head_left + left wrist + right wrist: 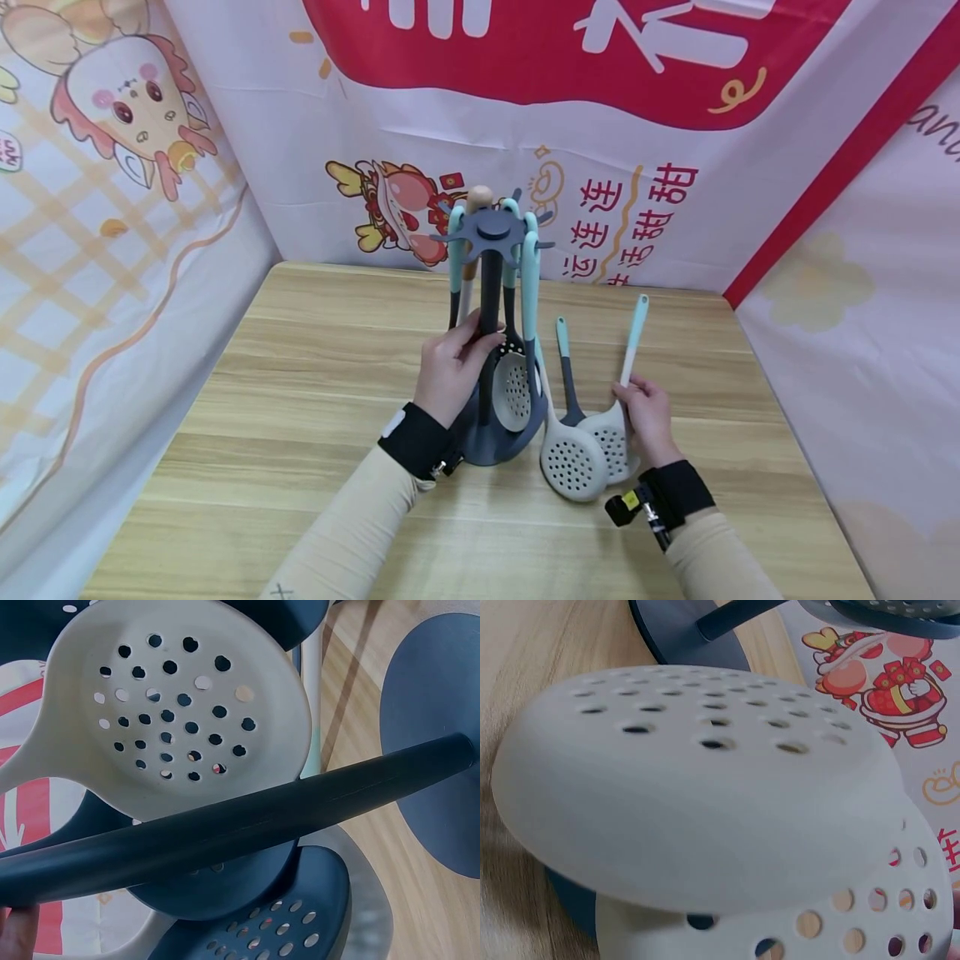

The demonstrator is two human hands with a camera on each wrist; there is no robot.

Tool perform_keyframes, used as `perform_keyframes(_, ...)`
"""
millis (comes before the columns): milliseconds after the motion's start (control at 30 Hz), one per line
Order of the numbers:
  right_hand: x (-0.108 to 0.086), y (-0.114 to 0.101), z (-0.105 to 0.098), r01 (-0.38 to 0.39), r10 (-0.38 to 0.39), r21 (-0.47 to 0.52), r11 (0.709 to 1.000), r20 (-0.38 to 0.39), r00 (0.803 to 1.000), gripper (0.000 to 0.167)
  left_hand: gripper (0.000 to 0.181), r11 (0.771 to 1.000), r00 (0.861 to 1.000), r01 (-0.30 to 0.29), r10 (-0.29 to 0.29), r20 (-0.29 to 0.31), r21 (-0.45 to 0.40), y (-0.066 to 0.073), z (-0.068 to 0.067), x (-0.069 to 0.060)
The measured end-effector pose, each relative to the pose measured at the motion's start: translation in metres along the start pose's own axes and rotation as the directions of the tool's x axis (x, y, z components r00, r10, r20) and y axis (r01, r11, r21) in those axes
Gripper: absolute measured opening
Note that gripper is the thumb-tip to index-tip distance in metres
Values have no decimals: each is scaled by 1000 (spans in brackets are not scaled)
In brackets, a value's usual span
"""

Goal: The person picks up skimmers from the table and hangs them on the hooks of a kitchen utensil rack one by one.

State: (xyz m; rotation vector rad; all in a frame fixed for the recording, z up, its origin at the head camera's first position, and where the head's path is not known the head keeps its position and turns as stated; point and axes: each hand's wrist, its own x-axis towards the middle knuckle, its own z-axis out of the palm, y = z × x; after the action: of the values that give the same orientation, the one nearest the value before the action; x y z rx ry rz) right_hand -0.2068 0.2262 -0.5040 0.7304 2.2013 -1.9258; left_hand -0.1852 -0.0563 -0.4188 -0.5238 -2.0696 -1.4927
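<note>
**Left hand (450,367) curled round utensil rack (491,283), right hand (651,418) pinching pale skimmer (615,437)**

Directions are given as seen from the head camera, with 12 o'clock at the far edge of the wooden table (300,400).

The dark post of the utensil rack is gripped by the left hand partway up, thumb and fingers set about it. From that hand, the hooked top is found at 1 o'clock and the round base at 5 o'clock, resting on the table. Several teal-handled utensils are hung from the hooks; among them a hanging skimmer (513,392) is seen at 4 o'clock from the left hand, near the base.

The pale skimmer is held by the right hand low on its handle. Its teal tip is pointed to 12 o'clock from the hand, and its perforated head is placed at 8 o'clock, just beside the fingers.

Farther along 8 o'clock, a second skimmer (576,458) is seen, by which the held head is partly covered. A dark-necked utensil (567,379) with a teal handle is seen at 10 o'clock from the right hand; its lower end is hidden. Whether the second skimmer touches the rack cannot be told.
</note>
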Motion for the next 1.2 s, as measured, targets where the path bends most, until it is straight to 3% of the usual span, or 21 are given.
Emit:
perform_keyframes(167, 3, 0, -7, -24, 24, 18, 1000, -15, 1000, 52, 23, 1000, 1000, 3, -3, 22, 15, 0, 0, 1)
perform_keyframes(433, 6, -4, -14, -6, 7, 22, 1000, -45, 999, 51, 19, 997, 986, 75, -73, 150, -7, 3, -3, 3)
perform_keyframes(567, 5, -6, -16, 6, -6, 19, 1000, -49, 999, 52, 22, 993, 970, 117, -108, 217, -31, 4, -6, 4)
perform_keyframes(700, 5, -8, -17, 20, -18, 29, 999, -69, 997, 50, 26, 985, 945, 171, -158, 286, -21, 6, -10, 6)
perform_keyframes(833, 5, -10, -18, 35, -31, 33, 999, -93, 995, 49, 28, 988, 930, 153, -154, 334, 30, 6, -12, 9)
perform_keyframes(967, 5, -11, -18, 43, -37, 47, 998, -121, 992, 49, 25, 993, 931, 103, -114, 346, 52, 4, -14, 10)
perform_keyframes(1200, 7, -9, -16, 65, -52, 68, 996, -173, 984, 48, 21, 997, 949, 57, -68, 308, 44, 1, -17, 8)
